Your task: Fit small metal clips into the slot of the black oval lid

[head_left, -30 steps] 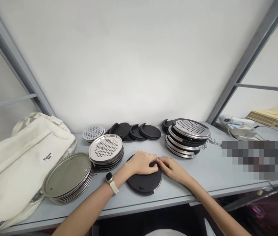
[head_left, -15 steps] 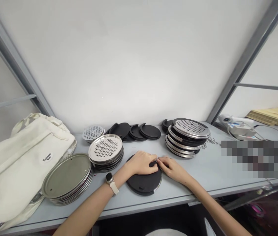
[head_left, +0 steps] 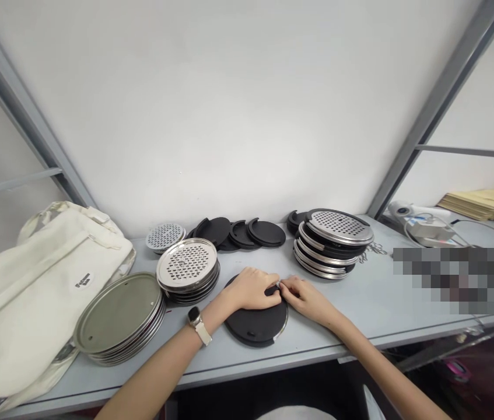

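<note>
A black round disc with a silvery rim showing at its right edge lies flat on the shelf in front of me. My left hand rests over its upper part, fingers curled and pressed at the disc's right edge. Meeting it there, my right hand is closed in a pinch on something small; a silvery glint shows between the fingertips, but its kind is hidden. To the left stands a stack of round metal grater plates. Perforated metal discs with black rims are piled to the right.
Several black round covers lean along the wall. Olive-grey round plates are stacked at the left beside a cream cloth bag. Small metal hooks or chains lie right of the pile. Farther right are a white device with cables and yellowish envelopes.
Almost nothing differs. Both hands stay at the disc's right edge, and the view has shifted very slightly.
</note>
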`<state>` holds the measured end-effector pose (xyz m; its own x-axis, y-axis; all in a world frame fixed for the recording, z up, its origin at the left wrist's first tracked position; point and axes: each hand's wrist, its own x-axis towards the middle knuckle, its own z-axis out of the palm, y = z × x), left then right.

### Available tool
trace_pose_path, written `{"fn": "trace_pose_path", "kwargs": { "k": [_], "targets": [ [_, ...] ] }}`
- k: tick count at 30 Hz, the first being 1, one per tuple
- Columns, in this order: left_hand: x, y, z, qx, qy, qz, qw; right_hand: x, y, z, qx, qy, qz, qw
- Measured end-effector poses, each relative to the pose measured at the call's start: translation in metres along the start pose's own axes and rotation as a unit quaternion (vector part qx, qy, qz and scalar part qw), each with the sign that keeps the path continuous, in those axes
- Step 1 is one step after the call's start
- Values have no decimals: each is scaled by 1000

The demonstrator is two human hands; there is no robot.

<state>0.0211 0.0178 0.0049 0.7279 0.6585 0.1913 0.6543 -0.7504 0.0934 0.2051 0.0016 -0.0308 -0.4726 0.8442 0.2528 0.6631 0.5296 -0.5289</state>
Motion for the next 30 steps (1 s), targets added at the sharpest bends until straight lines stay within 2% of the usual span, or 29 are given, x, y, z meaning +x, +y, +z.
{"fn": "trace_pose_path", "kwargs": {
  "k": [18,30],
  "targets": [
    [0,2,-1,-6,-1,5,1000,-1,0,1,-8,2,6,1000],
    [0,1,0,-5,-1,4,1000,-1,-1,-1,52,16,7,998]
  ]
}}
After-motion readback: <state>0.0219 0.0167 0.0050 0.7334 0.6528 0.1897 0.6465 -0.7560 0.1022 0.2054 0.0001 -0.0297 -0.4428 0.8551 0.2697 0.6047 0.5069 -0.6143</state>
